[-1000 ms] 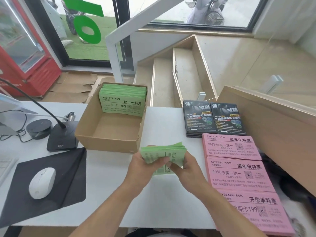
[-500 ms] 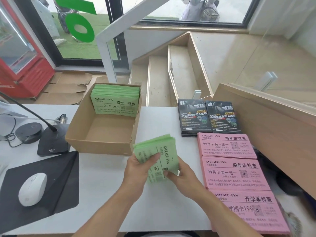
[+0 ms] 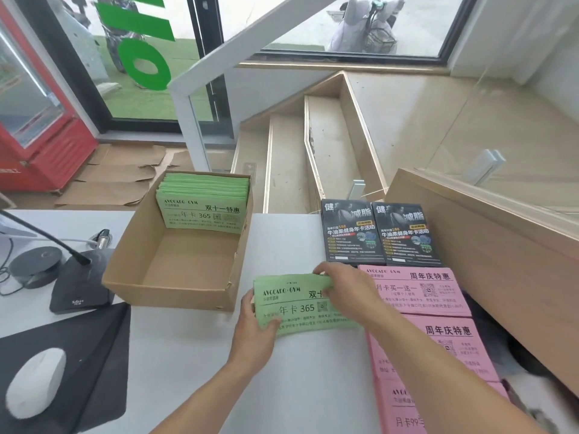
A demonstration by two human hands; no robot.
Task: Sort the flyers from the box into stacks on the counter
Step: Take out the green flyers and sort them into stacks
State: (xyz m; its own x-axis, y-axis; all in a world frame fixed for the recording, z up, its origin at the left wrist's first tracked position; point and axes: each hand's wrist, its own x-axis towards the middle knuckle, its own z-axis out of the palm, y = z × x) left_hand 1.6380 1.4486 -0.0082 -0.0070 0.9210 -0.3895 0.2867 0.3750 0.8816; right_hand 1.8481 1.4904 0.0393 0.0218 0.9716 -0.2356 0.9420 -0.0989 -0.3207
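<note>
Two bare arms reach forward from the bottom of the view. The left hand [image 3: 255, 327] lies low with its palm down. Its thumb is curled over the near left corner of a flat stack of green paper flyers [image 3: 297, 305], and its fingers are tucked along the stack's left edge. The right hand [image 3: 347, 292] comes in from the right, with its arm crossing higher. Its fingers [image 3: 324, 272] bend over the far edge of the stack and press down on top.

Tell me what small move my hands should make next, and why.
Probably let go and reach back to the box: the green stack already lies flat on the counter under both hands, and more green flyers stand in it.
</note>
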